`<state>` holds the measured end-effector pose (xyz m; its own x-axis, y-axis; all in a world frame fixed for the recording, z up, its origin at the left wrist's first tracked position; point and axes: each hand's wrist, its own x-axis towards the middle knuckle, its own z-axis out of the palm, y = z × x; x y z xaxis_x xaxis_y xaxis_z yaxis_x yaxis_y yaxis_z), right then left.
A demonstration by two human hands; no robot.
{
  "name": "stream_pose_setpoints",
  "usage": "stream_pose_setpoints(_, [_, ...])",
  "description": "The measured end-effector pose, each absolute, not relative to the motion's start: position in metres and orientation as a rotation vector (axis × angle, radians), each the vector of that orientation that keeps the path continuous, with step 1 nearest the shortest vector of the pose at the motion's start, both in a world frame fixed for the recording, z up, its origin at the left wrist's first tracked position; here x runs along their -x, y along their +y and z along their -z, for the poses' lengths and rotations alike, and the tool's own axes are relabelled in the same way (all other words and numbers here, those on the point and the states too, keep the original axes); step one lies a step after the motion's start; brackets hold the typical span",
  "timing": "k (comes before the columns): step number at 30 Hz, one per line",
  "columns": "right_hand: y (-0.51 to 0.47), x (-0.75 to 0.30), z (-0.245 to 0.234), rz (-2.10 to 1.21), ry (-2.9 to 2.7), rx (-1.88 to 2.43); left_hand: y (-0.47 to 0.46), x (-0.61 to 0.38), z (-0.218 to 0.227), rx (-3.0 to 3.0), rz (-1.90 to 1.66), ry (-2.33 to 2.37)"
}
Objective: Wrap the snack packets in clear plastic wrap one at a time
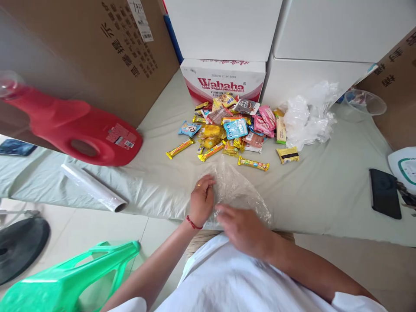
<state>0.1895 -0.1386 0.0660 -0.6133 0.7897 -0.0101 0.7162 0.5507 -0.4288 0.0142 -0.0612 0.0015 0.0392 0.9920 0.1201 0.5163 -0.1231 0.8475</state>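
A clear, crinkled plastic bag lies flat at the table's front edge, before my body. My left hand is closed on the bag's left edge, a red cord round the wrist. Over the bag's lower part is my right hand, slightly blurred, its fingers stretched towards my left hand with nothing visible in them. Just beyond lies a heap of wrapped snacks. Apart from the heap are a yellow snack stick, another yellow stick and a gold packet.
A Wahaha carton stands behind the heap, beside white boxes. Crumpled clear bags and a phone lie to the right. On the left are a red jug, a film roll and, lower down, a green stool.
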Motion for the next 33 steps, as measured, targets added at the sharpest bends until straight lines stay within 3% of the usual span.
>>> stream_pose_setpoints(4, [-0.106, -0.222, -0.053, -0.257, -2.462, 1.569, -0.067, -0.01, 0.001, -1.9, -0.94, 1.515])
stream_pose_setpoints(7, [-0.077, -0.24, -0.04, -0.476, -2.339, 1.606, -0.067, -0.012, -0.002, -2.038, -0.786, 1.626])
stream_pose_setpoints(12, [-0.043, -0.282, -0.024, -0.945, -1.534, 1.709, -0.063, -0.012, -0.005, -2.138, -0.498, 1.755])
stream_pose_setpoints(15, [-0.036, -0.313, -0.017, -0.934, -1.27, 1.849, -0.064, -0.01, -0.009, -2.195, -0.42, 1.716])
stream_pose_setpoints(18, [-0.036, -0.335, -0.016, -0.63, -1.371, 1.924, -0.06, -0.008, -0.014, -2.266, -0.452, 1.708])
stream_pose_setpoints(22, [-0.031, -0.337, -0.02, -0.325, -1.94, 1.752, -0.048, -0.008, -0.017, -2.346, -0.513, 1.713])
stream_pose_setpoints(26, [-0.019, -0.329, -0.022, -0.323, -2.26, 1.707, -0.04, -0.01, -0.011, -2.339, -0.356, 1.717])
stream_pose_setpoints(33, [-0.055, -0.4, -0.035, -0.263, -2.013, 1.945, -0.053, -0.013, -0.004, -2.324, -0.233, 1.793])
